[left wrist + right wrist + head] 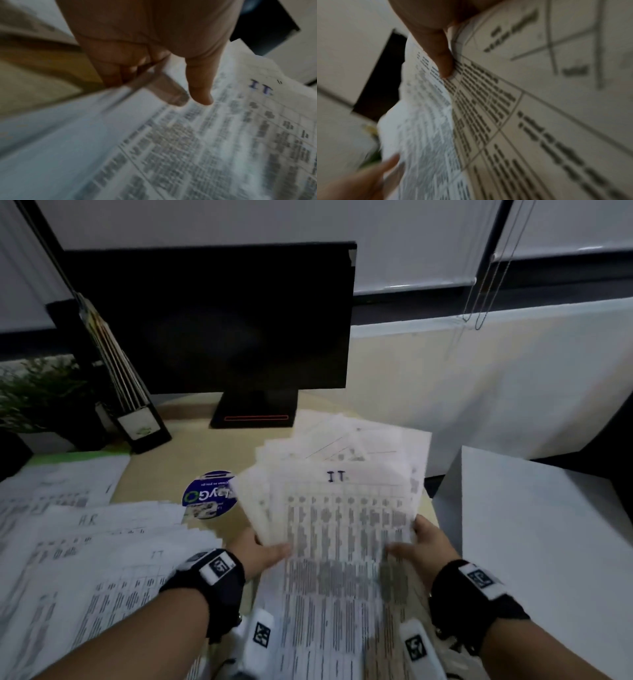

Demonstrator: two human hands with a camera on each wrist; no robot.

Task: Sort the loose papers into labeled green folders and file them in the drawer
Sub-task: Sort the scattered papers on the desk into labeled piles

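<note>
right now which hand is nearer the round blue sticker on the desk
Left. The left hand holds the left edge of the fanned papers, just below and right of the sticker. The right hand holds the opposite edge, farther right, across the papers.

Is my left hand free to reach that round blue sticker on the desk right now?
Probably not yet: the left hand is pinching the fanned papers, whose left edge overlaps the blue sticker. The desk between looks bare.
</note>
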